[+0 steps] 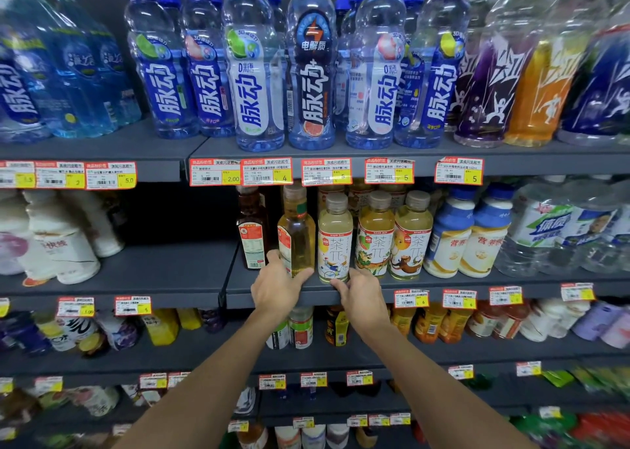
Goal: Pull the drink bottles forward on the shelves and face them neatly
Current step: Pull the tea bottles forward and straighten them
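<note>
On the second shelf (191, 278) stands a row of tea bottles. My left hand (278, 286) grips the base of a golden tea bottle (296, 230) whose label is turned sideways. My right hand (359, 293) touches the bottom of a pale tea bottle (334, 240) with a white illustrated label, fingers curled at its base. Two more tea bottles (392, 237) stand to the right, labels facing out. A dark brown bottle (251, 234) stands further back on the left, showing its back label.
To the left of the brown bottle the shelf has a dark gap, then white bottles (64, 247). Blue-and-white bottles (470, 234) and water bottles stand right. Blue-capped drinks (310, 67) fill the shelf above. Price tags (266, 172) line the shelf edges. More bottles fill the shelves below.
</note>
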`<action>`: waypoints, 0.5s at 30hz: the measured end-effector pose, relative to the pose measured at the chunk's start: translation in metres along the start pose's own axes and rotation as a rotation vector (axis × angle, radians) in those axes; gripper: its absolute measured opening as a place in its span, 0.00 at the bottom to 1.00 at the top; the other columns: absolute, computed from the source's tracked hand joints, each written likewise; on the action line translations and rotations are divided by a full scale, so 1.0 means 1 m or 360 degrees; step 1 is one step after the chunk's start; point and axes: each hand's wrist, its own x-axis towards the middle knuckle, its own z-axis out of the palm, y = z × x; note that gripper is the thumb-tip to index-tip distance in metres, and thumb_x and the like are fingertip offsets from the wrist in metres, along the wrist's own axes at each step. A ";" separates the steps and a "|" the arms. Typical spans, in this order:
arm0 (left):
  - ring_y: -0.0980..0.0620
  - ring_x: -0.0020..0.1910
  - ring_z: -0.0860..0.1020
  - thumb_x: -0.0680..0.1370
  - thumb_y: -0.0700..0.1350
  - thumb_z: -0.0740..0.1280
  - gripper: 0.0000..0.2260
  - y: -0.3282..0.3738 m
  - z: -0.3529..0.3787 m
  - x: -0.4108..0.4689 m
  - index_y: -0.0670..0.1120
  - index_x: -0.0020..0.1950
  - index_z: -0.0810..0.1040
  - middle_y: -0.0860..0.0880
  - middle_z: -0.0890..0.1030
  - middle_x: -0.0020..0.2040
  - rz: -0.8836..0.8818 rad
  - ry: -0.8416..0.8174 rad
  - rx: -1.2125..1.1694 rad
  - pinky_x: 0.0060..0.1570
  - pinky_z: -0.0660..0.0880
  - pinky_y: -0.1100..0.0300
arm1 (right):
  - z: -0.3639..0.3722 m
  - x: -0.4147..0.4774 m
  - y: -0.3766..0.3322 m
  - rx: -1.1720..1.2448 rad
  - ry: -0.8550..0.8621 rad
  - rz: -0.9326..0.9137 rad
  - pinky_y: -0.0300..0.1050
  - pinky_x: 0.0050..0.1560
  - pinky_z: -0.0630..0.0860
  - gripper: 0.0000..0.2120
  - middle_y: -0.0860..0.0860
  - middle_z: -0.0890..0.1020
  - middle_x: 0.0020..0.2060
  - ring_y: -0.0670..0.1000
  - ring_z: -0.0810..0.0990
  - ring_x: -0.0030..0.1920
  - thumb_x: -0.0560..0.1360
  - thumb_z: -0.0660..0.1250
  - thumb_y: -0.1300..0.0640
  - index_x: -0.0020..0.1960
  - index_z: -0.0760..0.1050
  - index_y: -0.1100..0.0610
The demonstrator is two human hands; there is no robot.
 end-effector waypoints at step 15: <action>0.47 0.49 0.81 0.64 0.78 0.65 0.40 0.013 -0.011 -0.017 0.49 0.61 0.65 0.51 0.76 0.55 -0.0048 0.0081 0.0311 0.41 0.69 0.55 | 0.001 0.000 0.000 -0.0045 0.0019 -0.0020 0.43 0.57 0.72 0.18 0.54 0.79 0.57 0.52 0.76 0.57 0.82 0.62 0.47 0.61 0.76 0.60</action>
